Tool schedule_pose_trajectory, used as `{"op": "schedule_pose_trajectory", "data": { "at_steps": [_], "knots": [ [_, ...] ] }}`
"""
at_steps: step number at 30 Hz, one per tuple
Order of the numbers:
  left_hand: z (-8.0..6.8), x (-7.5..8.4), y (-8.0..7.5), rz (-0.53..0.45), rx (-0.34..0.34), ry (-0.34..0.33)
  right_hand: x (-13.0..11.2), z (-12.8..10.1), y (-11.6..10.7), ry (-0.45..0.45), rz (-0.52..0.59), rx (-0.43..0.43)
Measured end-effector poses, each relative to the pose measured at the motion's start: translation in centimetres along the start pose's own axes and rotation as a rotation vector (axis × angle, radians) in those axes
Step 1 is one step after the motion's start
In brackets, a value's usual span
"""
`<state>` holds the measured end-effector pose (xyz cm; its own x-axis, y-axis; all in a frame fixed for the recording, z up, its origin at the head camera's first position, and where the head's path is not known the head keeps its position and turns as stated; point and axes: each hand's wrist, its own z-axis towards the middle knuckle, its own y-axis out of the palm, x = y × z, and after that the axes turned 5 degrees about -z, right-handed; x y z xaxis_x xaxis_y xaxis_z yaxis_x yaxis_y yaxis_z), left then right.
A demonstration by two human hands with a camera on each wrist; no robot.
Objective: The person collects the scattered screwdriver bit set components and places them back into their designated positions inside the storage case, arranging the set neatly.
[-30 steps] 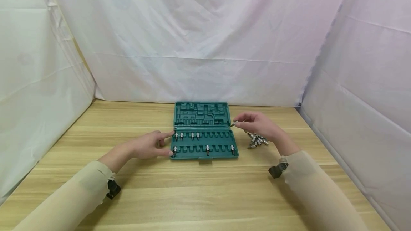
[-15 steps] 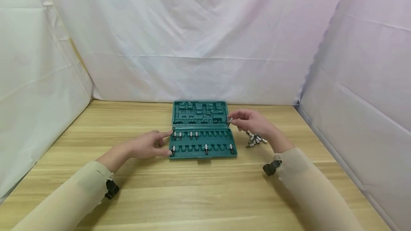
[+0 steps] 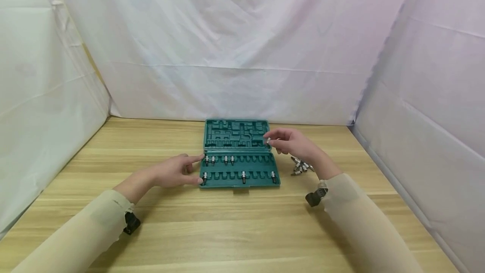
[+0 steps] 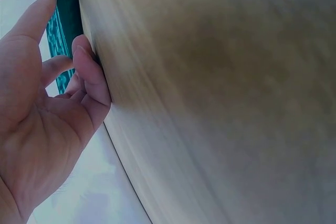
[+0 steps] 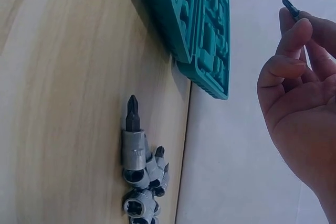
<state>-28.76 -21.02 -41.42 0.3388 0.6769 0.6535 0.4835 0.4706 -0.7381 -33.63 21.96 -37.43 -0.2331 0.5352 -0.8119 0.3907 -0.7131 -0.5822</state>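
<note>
A green plastic case (image 3: pixel 238 167) lies unfolded on the table, with several bit sockets standing in its two rows of slots. My left hand (image 3: pixel 171 172) rests at the case's left side, thumb at the front corner and index finger near the hinge. In the left wrist view, the thumb (image 4: pixel 37 17) touches the case wall (image 4: pixel 68 3) and the other fingers bend loosely. My right hand (image 3: pixel 294 144) pinches a bit socket (image 3: pixel 268 141) above the case's right edge near the hinge. Its dark tip (image 5: pixel 286 3) shows in the right wrist view; the fingers cover most of the rest.
A small heap of loose bit sockets (image 3: pixel 302 166) lies on the wooden table (image 3: pixel 227 226), right of the case. One with a cross-shaped tip (image 5: pixel 133 148) lies nearest the right wrist camera. White cloth (image 3: pixel 235 45) hangs behind and on both sides.
My right hand has moved left with the bit socket, from beside the case to over its right edge. The bit socket has turned more upright. My left hand keeps its place on the case.
</note>
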Motion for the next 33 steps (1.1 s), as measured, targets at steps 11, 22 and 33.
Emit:
{"op": "schedule_pose_trajectory", "data": {
  "at_steps": [11, 22, 33],
  "knots": [
    [0.2, -0.2, -0.1, 0.003, 0.002, -0.006, -0.7, 0.7, 0.4, -0.048, 0.0, -0.008],
    [0.1, 0.1, -0.2, 0.008, -0.003, 0.008, -1.6, 1.4, 1.1, -0.089, -0.004, -0.015],
    [0.1, 0.0, 0.0, -0.007, -0.006, 0.0, -2.7, 2.0, 2.0, -0.11, 0.041, -0.048]
  ]
}}
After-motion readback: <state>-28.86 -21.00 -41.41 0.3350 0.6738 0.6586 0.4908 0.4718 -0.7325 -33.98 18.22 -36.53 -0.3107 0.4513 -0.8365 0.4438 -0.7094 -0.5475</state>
